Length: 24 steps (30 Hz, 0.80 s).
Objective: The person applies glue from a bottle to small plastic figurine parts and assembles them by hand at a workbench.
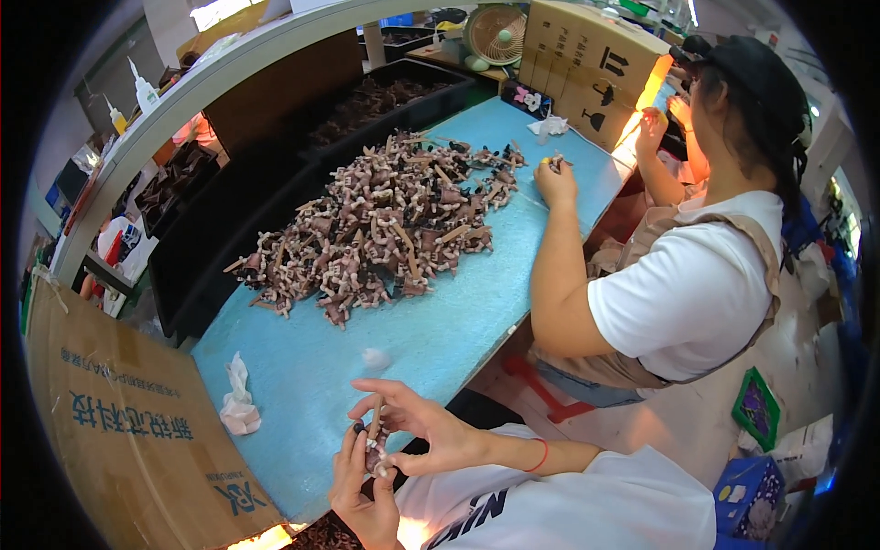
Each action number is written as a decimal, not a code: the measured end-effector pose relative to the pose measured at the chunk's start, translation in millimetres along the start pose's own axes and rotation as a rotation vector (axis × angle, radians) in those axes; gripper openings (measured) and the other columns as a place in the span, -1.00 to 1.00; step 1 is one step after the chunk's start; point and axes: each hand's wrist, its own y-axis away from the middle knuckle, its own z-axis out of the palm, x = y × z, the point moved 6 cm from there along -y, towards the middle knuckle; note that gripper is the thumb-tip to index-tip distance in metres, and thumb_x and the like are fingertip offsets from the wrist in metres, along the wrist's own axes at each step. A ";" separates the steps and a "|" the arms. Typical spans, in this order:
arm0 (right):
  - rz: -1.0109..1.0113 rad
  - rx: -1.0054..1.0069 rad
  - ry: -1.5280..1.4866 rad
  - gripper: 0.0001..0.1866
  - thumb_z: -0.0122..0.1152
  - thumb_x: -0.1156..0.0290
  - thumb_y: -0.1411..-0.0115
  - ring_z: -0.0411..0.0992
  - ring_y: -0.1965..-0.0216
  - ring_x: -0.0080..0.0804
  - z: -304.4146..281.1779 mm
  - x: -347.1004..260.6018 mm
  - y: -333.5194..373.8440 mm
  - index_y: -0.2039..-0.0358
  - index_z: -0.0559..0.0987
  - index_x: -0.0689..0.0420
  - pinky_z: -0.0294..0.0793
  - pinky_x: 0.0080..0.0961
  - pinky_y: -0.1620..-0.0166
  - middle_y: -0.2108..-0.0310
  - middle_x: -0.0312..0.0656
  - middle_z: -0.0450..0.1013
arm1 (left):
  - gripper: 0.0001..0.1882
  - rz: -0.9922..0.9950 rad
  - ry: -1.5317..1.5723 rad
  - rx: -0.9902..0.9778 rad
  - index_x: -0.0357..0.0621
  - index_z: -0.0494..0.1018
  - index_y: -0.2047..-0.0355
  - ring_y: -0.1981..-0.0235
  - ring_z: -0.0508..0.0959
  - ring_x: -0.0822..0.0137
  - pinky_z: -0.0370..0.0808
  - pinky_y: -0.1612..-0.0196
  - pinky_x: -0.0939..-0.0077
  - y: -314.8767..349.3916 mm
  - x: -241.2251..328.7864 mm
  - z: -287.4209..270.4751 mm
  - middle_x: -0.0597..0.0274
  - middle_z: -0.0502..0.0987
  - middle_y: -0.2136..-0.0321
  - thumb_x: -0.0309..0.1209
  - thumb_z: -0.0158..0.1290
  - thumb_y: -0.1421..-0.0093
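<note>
Close to my body, at the near edge of the blue table, my left hand grips a small figurine with a mauve-brown body, pale limbs and a dark head. My right hand, with a red string round its wrist, pinches the same figurine from the other side. A tan, stick-like piece stands up from it between my fingers; whether it is joined on is hard to make out. Farther off on the blue tabletop lies a big heap of similar figurines, many with tan sticks.
Crumpled tissue and a white wad lie on the table. A cardboard box stands at the left, another at the far end. Black bins line the far side. To my right, a co-worker holds a small piece.
</note>
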 end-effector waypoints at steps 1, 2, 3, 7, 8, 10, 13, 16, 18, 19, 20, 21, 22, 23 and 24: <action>0.007 -0.002 -0.008 -0.13 0.07 0.67 0.09 0.28 0.09 -0.39 0.6 1.6 -1.1 -0.23 -0.08 0.04 0.25 -0.39 -0.06 0.00 -0.10 0.16 | -0.57 -0.009 -0.005 0.002 -0.45 0.35 0.07 0.07 0.43 0.20 0.36 0.04 0.44 0.5 0.3 -0.3 -0.13 0.38 0.05 -0.48 0.10 -0.05; 0.002 -0.009 -0.018 -0.12 0.07 0.68 0.09 0.28 0.10 -0.40 1.3 2.7 -2.3 -0.23 -0.08 0.05 0.26 -0.40 -0.05 0.00 -0.10 0.16 | -0.57 0.003 -0.010 0.008 -0.46 0.35 0.07 0.07 0.43 0.19 0.36 0.04 0.43 0.1 2.1 -0.4 -0.13 0.38 0.05 -0.47 0.09 -0.06; -0.002 -0.016 -0.028 -0.12 0.07 0.69 0.10 0.29 0.12 -0.41 4.8 4.8 -2.0 -0.23 -0.08 0.06 0.26 -0.41 -0.04 0.01 -0.11 0.17 | -0.57 0.015 -0.015 0.014 -0.46 0.35 0.07 0.06 0.43 0.18 0.35 0.03 0.43 1.5 3.4 -3.1 -0.13 0.37 0.04 -0.47 0.08 -0.06; -0.017 0.019 0.009 -0.14 0.10 0.64 0.12 0.30 0.20 -0.49 5.1 8.0 -3.4 -0.22 -0.03 0.07 0.34 -0.49 0.04 0.08 -0.15 0.21 | -0.61 0.038 -0.146 -0.027 -0.44 0.38 0.10 0.05 0.42 0.14 0.35 0.03 0.40 -0.8 3.2 -8.2 -0.13 0.39 0.06 -0.52 0.05 -0.03; -0.024 0.032 0.010 -0.14 0.11 0.64 0.11 0.31 0.20 -0.48 3.8 3.2 -1.3 -0.22 -0.03 0.09 0.34 -0.49 0.04 0.07 -0.16 0.21 | -0.60 0.040 -0.139 -0.039 -0.42 0.39 0.10 0.06 0.43 0.13 0.35 0.04 0.40 -1.5 4.9 -6.3 -0.13 0.40 0.06 -0.54 0.05 0.00; -0.034 0.046 -0.009 -0.14 0.11 0.66 0.12 0.31 0.17 -0.47 2.6 -1.6 -2.3 -0.21 -0.02 0.11 0.33 -0.49 0.03 0.06 -0.14 0.22 | -0.57 0.053 -0.129 -0.052 -0.41 0.40 0.10 0.09 0.44 0.13 0.36 0.05 0.40 -5.1 5.9 -5.3 -0.13 0.40 0.07 -0.57 0.06 0.05; -0.088 0.064 0.009 -0.13 0.09 0.72 0.15 0.31 0.14 -0.42 -2.0 -5.9 -4.0 -0.20 -0.02 0.11 0.34 -0.43 0.04 0.02 -0.05 0.21 | -0.54 0.089 -0.103 -0.069 -0.37 0.41 0.11 0.17 0.46 0.18 0.39 0.14 0.44 -11.7 5.4 -0.9 -0.12 0.42 0.08 -0.64 0.06 0.12; -0.090 0.053 0.033 -0.13 0.09 0.74 0.15 0.32 0.13 -0.41 0.2 -6.8 -6.0 -0.20 -0.03 0.13 0.35 -0.42 0.05 0.01 -0.02 0.20 | -0.47 0.142 -0.139 -0.030 -0.31 0.41 0.09 0.37 0.45 0.18 0.41 0.27 0.46 -12.0 4.5 -5.5 -0.11 0.41 0.08 -0.61 0.14 0.18; -0.054 0.050 0.081 -0.12 0.11 0.71 0.14 0.33 0.12 -0.39 2.5 -9.2 -5.9 -0.20 -0.05 0.13 0.34 -0.43 0.04 0.00 0.02 0.21 | -0.47 0.145 -0.078 -0.071 -0.29 0.38 0.04 0.32 0.46 0.23 0.42 0.27 0.49 -11.1 3.8 -5.2 -0.08 0.41 0.07 -0.59 0.14 0.12; -0.029 0.070 0.142 -0.12 0.12 0.68 0.14 0.33 0.12 -0.38 2.2 -10.9 -5.7 -0.21 -0.06 0.13 0.32 -0.43 0.03 0.00 0.06 0.21 | -0.47 0.138 -0.085 -0.056 -0.29 0.38 0.04 0.32 0.46 0.23 0.42 0.27 0.49 -9.8 3.1 -6.3 -0.08 0.41 0.07 -0.59 0.14 0.12; -0.007 0.073 0.189 -0.10 0.17 0.61 0.11 0.34 0.13 -0.38 3.0 -12.7 -4.8 -0.22 -0.08 0.13 0.33 -0.43 0.04 -0.03 0.08 0.19 | -0.50 0.074 0.061 -0.065 -0.29 0.37 0.03 0.28 0.47 0.25 0.43 0.27 0.50 -8.8 -0.7 -6.5 -0.07 0.42 0.08 -0.56 0.12 0.05; -0.004 0.061 0.187 -0.10 0.17 0.61 0.11 0.34 0.13 -0.38 3.6 -14.7 -3.8 -0.22 -0.08 0.13 0.33 -0.43 0.04 -0.03 0.08 0.19 | -0.54 0.013 0.210 -0.076 -0.29 0.36 0.02 0.24 0.48 0.27 0.44 0.26 0.51 -8.2 -5.3 -6.2 -0.05 0.42 0.08 -0.53 0.10 -0.01; -0.014 0.084 0.169 -0.10 0.20 0.63 0.11 0.35 0.14 -0.39 2.1 -17.5 -2.3 -0.21 -0.07 0.14 0.36 -0.45 0.06 -0.06 0.06 0.16 | -0.54 0.012 0.206 -0.063 -0.29 0.36 0.02 0.24 0.48 0.27 0.44 0.26 0.51 -7.0 -7.7 -9.6 -0.05 0.42 0.08 -0.53 0.10 -0.01; -0.025 0.106 0.152 -0.10 0.22 0.64 0.12 0.35 0.15 -0.41 0.7 -19.8 -0.6 -0.21 -0.06 0.15 0.38 -0.46 0.09 -0.08 0.04 0.13 | -0.54 -0.137 0.458 -0.131 -0.31 0.33 0.00 0.22 0.48 0.28 0.44 0.27 0.52 -4.7 -17.4 -7.7 -0.03 0.42 0.09 -0.45 0.09 -0.06; -0.023 0.136 0.114 -0.08 0.27 0.60 0.11 0.37 0.19 -0.43 -1.3 -21.7 2.2 -0.21 -0.06 0.16 0.39 -0.51 0.11 -0.09 0.06 0.14 | -0.52 -0.283 0.712 -0.202 -0.34 0.31 -0.01 0.20 0.49 0.28 0.45 0.28 0.53 -1.5 -23.5 -2.9 -0.02 0.42 0.10 -0.37 0.08 -0.11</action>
